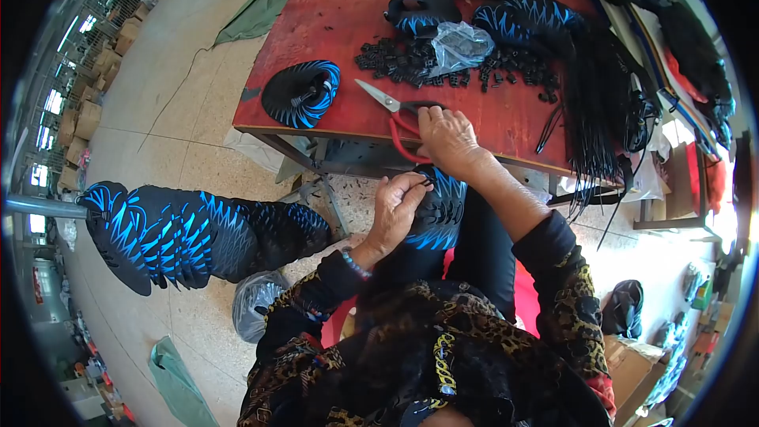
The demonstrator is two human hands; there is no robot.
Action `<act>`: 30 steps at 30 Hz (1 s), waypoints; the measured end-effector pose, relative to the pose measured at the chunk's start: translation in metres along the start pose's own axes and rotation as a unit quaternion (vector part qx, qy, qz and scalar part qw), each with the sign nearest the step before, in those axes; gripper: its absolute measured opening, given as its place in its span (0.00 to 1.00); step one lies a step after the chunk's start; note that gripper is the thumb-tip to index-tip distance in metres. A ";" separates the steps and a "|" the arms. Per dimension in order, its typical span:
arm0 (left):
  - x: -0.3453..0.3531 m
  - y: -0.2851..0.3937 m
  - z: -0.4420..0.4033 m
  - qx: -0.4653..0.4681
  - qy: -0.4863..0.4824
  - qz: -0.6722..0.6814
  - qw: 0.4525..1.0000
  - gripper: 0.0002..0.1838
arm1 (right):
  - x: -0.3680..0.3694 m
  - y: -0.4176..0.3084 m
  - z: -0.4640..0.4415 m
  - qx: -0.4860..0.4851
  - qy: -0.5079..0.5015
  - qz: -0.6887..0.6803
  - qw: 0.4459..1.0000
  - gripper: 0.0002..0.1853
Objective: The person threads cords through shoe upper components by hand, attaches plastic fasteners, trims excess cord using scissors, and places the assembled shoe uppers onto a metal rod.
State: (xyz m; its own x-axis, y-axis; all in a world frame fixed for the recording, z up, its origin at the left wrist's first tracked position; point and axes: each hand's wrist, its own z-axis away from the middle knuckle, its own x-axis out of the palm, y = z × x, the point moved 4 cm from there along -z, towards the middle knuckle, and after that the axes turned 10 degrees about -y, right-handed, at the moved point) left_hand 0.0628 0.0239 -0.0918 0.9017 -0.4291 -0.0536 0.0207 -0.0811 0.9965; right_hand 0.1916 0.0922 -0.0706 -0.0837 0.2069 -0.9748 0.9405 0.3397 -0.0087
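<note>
My left hand is closed, with thumb and fingers pinching the top edge of a black-and-blue shoe upper on my lap. At the table's front edge, my right hand closes over the handles of a pair of scissors with red grips. The blades point away to the left over the tabletop, and part of the handles is hidden under my fingers. Left of the scissors, another black-and-blue shoe upper rests on the red table.
Small black cord stoppers are heaped on the table around a clear plastic bag. More uppers lie behind. Black laces hang over the right edge. A row of uppers sits on a metal pole at left.
</note>
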 end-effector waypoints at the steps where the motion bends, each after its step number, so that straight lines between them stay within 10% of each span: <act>1: 0.000 0.001 0.000 -0.003 0.000 0.001 1.000 0.07 | 0.000 -0.003 0.000 0.014 -0.018 0.005 1.000 0.13; 8: -0.002 0.002 0.003 -0.055 0.011 0.135 0.989 0.08 | -0.016 0.016 0.042 0.185 -0.124 -0.174 0.959 0.15; 13: 0.000 0.004 -0.003 -0.046 0.019 0.127 0.991 0.09 | -0.057 0.027 0.123 0.204 -0.111 -0.479 0.847 0.20; 18: 0.002 -0.002 -0.007 -0.040 0.005 0.123 0.992 0.08 | -0.057 0.002 0.188 0.190 -0.322 -0.576 0.727 0.23; 30: 0.003 -0.001 -0.007 -0.074 -0.071 0.101 0.990 0.07 | -0.036 -0.017 0.177 0.080 -0.282 -0.595 0.749 0.30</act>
State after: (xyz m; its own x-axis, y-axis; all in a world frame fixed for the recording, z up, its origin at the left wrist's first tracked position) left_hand 0.0681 0.0293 -0.0922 0.8241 -0.5461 0.1505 -0.0821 0.1476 0.9856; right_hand 0.2366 -0.0835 -0.0750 -0.7839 -0.5893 -0.1954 0.3424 -0.1479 -0.9278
